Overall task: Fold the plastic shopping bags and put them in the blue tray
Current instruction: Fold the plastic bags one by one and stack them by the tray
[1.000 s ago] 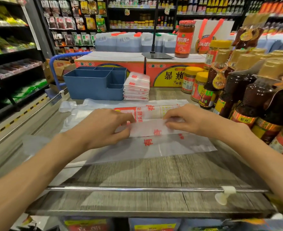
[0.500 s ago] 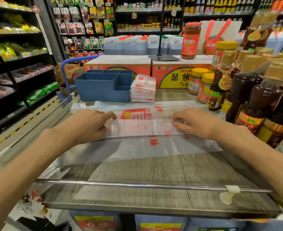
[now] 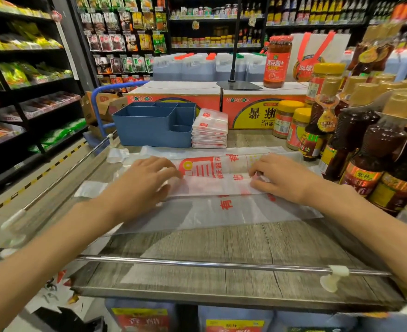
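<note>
Left hand at centre-left of the frame, palm down, fingers straight and flat, pressing on the folded plastic bag. Bag spread across the middle of the frame on the wooden shelf top — long axis running left to right, one end poking out past the left wrist, the other reaching toward the bottles at right; near long edge facing the bottom of the frame, a narrower folded band lying along the middle with red print showing. Blue tray above and left of centre, behind the bag and apart from it, compartments open upward. Stack of folded bags just beside the tray's right wall. Right hand at centre-right, also palm down on the folded band — fingers extended, their tips on the fold. Brown sauce bottles crowding the right edge.
</note>
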